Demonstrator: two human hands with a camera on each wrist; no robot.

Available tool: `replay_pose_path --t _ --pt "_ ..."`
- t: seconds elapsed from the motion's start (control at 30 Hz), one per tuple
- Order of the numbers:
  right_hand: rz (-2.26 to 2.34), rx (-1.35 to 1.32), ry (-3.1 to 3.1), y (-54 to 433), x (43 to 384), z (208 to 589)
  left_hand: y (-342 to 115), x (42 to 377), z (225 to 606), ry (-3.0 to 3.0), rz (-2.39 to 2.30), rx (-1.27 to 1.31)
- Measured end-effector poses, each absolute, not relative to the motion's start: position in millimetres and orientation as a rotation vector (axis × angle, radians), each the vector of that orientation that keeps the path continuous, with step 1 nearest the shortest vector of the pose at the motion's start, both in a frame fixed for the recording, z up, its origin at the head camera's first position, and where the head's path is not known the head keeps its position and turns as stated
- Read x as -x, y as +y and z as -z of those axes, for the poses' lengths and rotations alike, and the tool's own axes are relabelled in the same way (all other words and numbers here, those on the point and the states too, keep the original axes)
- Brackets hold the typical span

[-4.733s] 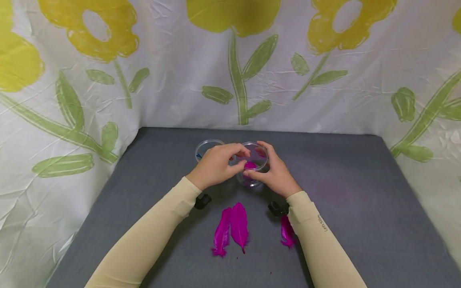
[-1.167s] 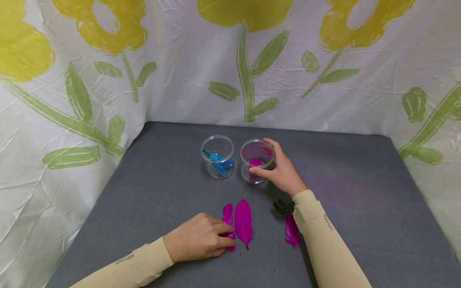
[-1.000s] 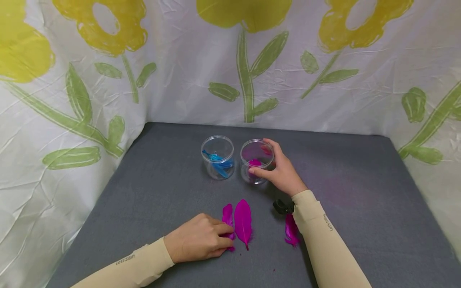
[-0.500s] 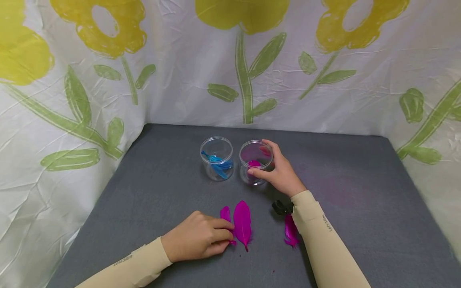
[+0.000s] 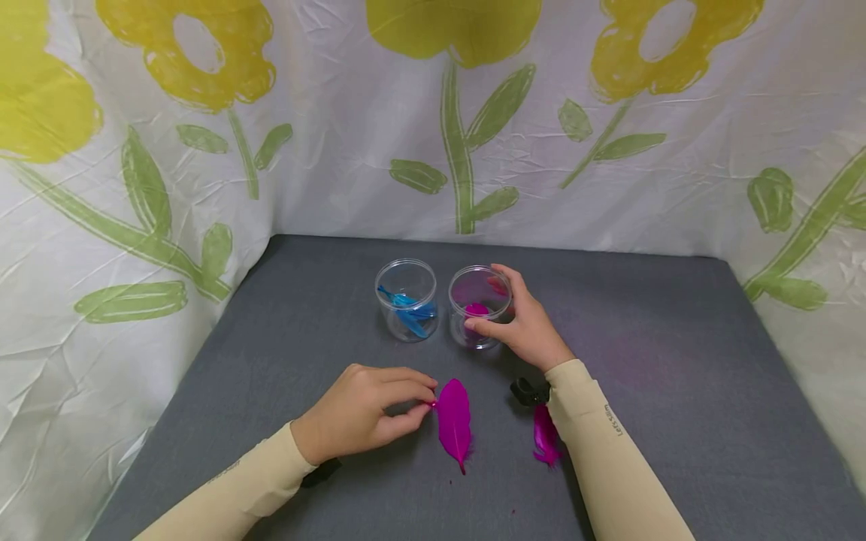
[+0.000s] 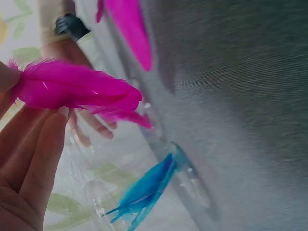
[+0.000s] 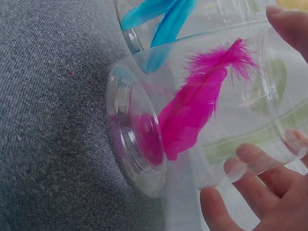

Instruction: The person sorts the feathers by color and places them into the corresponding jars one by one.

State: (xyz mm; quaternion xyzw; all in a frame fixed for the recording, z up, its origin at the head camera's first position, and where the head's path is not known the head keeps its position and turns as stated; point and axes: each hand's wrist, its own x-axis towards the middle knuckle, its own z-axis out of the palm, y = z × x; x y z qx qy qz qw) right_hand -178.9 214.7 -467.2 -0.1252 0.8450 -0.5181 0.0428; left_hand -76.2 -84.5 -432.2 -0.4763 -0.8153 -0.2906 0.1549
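My left hand pinches a magenta feather by one end; in the left wrist view it points away from the thumb. In the head view the fingers mostly hide it, just left of a second magenta feather lying on the cloth. My right hand grips a clear round jar from its right side, thumb in front and fingers behind. Inside that jar a magenta feather leans against the wall. To its left stands another clear jar with blue feathers in it.
One more magenta feather lies beside my right forearm, partly covered by the sleeve. Dark grey cloth covers the table. A white curtain with yellow flowers hangs behind and along both sides.
My left hand has gone from the right jar down to the left magenta feather, taken hold of it and lifted it, moving back toward the jars. My right hand keeps its grip on the jar.
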Motion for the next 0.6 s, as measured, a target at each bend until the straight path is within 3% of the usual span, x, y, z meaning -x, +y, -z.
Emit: replay_pose_path --t 0.6 --pt "1.605 0.399 2.579 215.0 178.9 467.3 -63.5 111.1 394.3 -2.471 1.292 1.129"
